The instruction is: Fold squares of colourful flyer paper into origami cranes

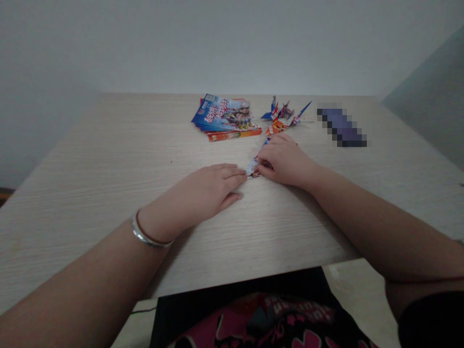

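Observation:
A small piece of folded printed paper (251, 167), white and blue with some red, lies on the table between my hands. My right hand (286, 160) covers most of it, with fingers bent and thumb and fingertips closed on the paper. My left hand (212, 187) rests flat with its fingers stretched out, the fingertips touching the paper's lower left end. Just beyond my right hand are folded paper cranes (279, 124) in blue, orange and white. How the paper under my right hand is folded cannot be made out.
A fanned stack of printed paper sheets (228, 116), blue on top with orange ones below, lies at the back middle of the pale wooden table (119, 145). To the right is a blurred-out dark blue rectangular object (342, 126). A wall (232, 43) stands behind the table.

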`<state>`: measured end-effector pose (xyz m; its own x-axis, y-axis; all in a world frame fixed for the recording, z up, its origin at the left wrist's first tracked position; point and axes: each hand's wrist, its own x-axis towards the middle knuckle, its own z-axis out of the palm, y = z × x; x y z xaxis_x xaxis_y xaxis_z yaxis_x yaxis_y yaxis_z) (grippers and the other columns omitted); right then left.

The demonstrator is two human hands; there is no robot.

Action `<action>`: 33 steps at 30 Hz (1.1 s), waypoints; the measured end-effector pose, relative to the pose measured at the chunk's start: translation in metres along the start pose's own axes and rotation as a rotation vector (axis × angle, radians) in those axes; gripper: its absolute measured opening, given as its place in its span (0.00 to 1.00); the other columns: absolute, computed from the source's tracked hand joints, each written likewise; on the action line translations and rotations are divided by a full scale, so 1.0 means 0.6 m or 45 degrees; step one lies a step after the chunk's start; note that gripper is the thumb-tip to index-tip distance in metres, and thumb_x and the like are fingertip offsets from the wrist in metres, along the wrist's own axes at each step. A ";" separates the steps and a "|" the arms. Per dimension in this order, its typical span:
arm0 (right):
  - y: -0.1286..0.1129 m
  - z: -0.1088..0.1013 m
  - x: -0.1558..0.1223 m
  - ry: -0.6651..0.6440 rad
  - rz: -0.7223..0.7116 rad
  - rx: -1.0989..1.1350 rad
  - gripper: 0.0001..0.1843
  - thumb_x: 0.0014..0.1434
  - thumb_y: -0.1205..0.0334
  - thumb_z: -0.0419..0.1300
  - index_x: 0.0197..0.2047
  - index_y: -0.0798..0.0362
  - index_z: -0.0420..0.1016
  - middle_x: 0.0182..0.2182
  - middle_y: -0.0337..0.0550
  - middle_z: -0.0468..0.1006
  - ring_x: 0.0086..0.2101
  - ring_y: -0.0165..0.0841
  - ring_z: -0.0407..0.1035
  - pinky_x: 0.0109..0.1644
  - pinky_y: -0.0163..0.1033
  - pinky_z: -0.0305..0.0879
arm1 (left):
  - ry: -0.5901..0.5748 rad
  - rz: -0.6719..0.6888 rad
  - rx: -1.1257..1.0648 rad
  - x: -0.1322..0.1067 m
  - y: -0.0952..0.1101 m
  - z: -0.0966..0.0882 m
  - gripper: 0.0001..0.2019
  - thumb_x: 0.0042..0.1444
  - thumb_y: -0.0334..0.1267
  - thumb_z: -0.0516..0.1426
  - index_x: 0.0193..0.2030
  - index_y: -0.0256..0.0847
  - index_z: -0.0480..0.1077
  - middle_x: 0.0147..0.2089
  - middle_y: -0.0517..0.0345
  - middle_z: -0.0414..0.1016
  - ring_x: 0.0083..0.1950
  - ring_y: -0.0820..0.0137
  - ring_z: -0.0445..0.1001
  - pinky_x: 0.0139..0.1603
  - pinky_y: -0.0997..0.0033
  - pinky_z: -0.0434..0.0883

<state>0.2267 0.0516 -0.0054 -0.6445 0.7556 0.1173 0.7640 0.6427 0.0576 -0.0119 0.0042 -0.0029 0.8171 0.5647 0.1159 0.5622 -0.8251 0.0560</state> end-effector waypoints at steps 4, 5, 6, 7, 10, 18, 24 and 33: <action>-0.005 0.003 0.003 0.018 0.007 -0.017 0.14 0.66 0.56 0.59 0.34 0.54 0.82 0.34 0.50 0.82 0.42 0.42 0.67 0.52 0.46 0.54 | -0.016 -0.027 0.013 0.001 0.001 0.002 0.18 0.71 0.39 0.54 0.61 0.30 0.73 0.61 0.40 0.77 0.61 0.56 0.76 0.66 0.56 0.71; -0.006 0.003 0.003 0.020 0.013 -0.019 0.14 0.65 0.56 0.60 0.34 0.54 0.82 0.34 0.49 0.82 0.42 0.42 0.67 0.52 0.46 0.54 | -0.018 -0.029 0.014 0.001 0.001 0.002 0.18 0.71 0.39 0.53 0.60 0.31 0.74 0.61 0.40 0.77 0.60 0.56 0.76 0.65 0.56 0.72; -0.006 0.004 0.004 0.018 0.021 -0.021 0.14 0.65 0.55 0.60 0.34 0.54 0.82 0.34 0.49 0.82 0.42 0.42 0.67 0.52 0.45 0.54 | -0.022 -0.027 0.019 0.002 0.001 0.002 0.18 0.71 0.39 0.53 0.60 0.31 0.74 0.60 0.40 0.77 0.60 0.56 0.76 0.64 0.55 0.72; -0.007 0.004 0.005 0.014 0.030 -0.021 0.14 0.65 0.56 0.60 0.34 0.54 0.82 0.34 0.49 0.82 0.42 0.41 0.67 0.52 0.45 0.54 | -0.025 -0.023 0.030 0.002 0.001 0.002 0.18 0.72 0.40 0.52 0.59 0.32 0.74 0.60 0.40 0.77 0.59 0.56 0.77 0.64 0.54 0.73; -0.009 0.003 0.007 -0.004 0.051 -0.018 0.13 0.64 0.56 0.61 0.34 0.54 0.82 0.34 0.49 0.82 0.41 0.41 0.67 0.51 0.45 0.55 | -0.023 -0.011 0.082 0.002 0.000 0.002 0.18 0.73 0.40 0.50 0.58 0.34 0.75 0.58 0.42 0.78 0.58 0.57 0.77 0.63 0.54 0.73; -0.006 0.001 0.011 -0.036 0.043 -0.011 0.14 0.64 0.56 0.60 0.33 0.54 0.82 0.33 0.50 0.81 0.41 0.42 0.67 0.50 0.46 0.55 | 0.000 0.012 0.152 0.004 0.004 -0.001 0.17 0.73 0.38 0.48 0.53 0.35 0.76 0.55 0.43 0.79 0.55 0.59 0.77 0.59 0.56 0.74; -0.006 0.002 0.010 -0.036 0.040 -0.017 0.14 0.64 0.56 0.60 0.33 0.54 0.82 0.34 0.50 0.81 0.42 0.43 0.68 0.50 0.46 0.55 | 0.001 -0.015 0.126 0.002 0.001 0.006 0.19 0.72 0.38 0.49 0.61 0.31 0.73 0.59 0.40 0.77 0.58 0.56 0.75 0.62 0.55 0.72; -0.005 0.004 0.009 -0.030 0.034 -0.037 0.15 0.65 0.56 0.58 0.34 0.54 0.83 0.34 0.50 0.81 0.43 0.43 0.69 0.49 0.46 0.55 | 0.022 0.059 0.148 0.004 -0.009 0.018 0.24 0.73 0.44 0.49 0.68 0.34 0.68 0.63 0.43 0.75 0.61 0.53 0.72 0.62 0.52 0.71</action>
<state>0.2209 0.0539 -0.0072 -0.6240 0.7756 0.0955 0.7814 0.6184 0.0836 -0.0115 0.0100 -0.0138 0.8409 0.5245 0.1332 0.5355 -0.8421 -0.0649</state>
